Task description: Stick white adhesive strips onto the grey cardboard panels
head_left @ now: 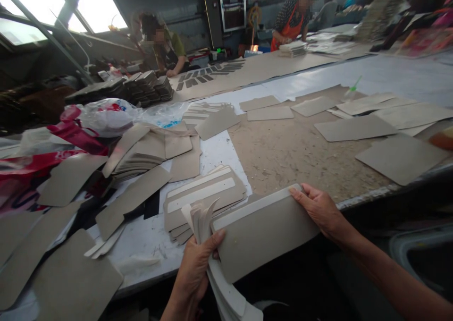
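Note:
A grey-beige cardboard panel (265,231) with a white strip (255,211) along its upper edge is held at the table's front edge. My right hand (320,210) pinches its upper right corner, thumb on top. At its left end my left hand (200,262) grips the panel with the thumb. That same hand also clasps a bundle of thin white strips (226,290), which fan out above and hang down below the fingers. Just behind the hands lies a stack of similar panels (200,196), the top one bearing white strips.
Loose cardboard panels (132,200) and a fanned stack (138,153) cover the left side, beside plastic bags (106,115). More panels (354,127) lie at the right. Across the table, one person (168,49) leans over dark pieces; another in an orange apron (285,26) handles a stack.

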`<control>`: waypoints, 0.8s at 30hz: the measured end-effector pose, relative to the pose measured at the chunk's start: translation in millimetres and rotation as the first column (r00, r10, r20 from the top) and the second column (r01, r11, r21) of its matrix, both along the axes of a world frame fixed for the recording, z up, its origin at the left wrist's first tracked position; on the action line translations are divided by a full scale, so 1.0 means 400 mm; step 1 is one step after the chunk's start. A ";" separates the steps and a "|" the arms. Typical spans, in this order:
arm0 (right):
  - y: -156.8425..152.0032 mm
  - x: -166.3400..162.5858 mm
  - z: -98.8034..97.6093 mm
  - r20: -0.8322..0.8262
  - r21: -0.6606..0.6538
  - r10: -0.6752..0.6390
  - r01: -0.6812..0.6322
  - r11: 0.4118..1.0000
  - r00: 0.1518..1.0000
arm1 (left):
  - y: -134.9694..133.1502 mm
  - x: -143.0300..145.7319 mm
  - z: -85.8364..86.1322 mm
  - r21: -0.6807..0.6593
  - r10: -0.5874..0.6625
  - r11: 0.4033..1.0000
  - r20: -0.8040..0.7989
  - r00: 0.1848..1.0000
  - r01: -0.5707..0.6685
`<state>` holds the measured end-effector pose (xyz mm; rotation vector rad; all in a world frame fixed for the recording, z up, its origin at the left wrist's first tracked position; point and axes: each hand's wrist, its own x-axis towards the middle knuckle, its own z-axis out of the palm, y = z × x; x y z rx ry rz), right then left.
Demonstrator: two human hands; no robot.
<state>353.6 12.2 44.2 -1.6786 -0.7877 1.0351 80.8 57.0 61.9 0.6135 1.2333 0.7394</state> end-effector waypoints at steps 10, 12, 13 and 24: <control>-0.005 0.000 -0.002 -0.015 0.009 -0.002 0.002 1.000 1.000 | 0.004 0.018 -0.004 -0.013 0.052 0.999 -0.040 0.998 -0.052; 0.000 0.001 -0.001 -0.044 0.009 -0.027 0.027 1.000 0.999 | 0.006 0.022 -0.001 -0.017 0.036 0.999 -0.029 0.999 -0.036; 0.003 0.001 -0.002 -0.066 0.006 -0.038 0.039 0.999 0.997 | 0.009 0.024 0.000 -0.019 0.029 0.999 -0.023 0.999 -0.029; 0.022 0.040 0.007 -0.018 0.013 -0.042 0.042 0.999 0.999 | 0.037 0.062 0.007 -0.046 0.009 0.999 -0.002 1.000 -0.009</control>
